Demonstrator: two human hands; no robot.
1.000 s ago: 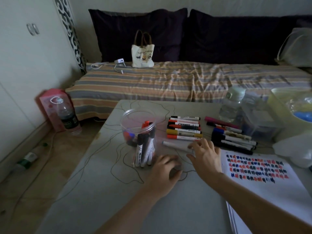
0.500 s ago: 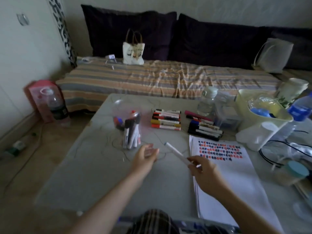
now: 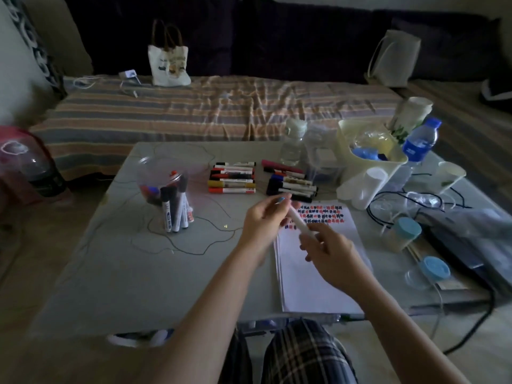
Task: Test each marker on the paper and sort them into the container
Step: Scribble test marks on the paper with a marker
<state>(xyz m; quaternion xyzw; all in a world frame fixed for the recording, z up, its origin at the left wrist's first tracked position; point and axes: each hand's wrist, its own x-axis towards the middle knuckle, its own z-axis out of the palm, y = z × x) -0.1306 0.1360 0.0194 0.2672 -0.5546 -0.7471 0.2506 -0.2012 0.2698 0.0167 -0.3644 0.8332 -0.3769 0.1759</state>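
Over the top-left corner of the paper (image 3: 315, 267), a white marker (image 3: 300, 224) is held off the table by both hands, long axis running far-left to near-right. Right hand (image 3: 329, 252) fingers are curled round the near barrel end; left hand (image 3: 264, 220) pinches the far cap end, so the cap likely pulls off leftward. Container (image 3: 166, 187) stands well left; marker labels are too blurred to read.
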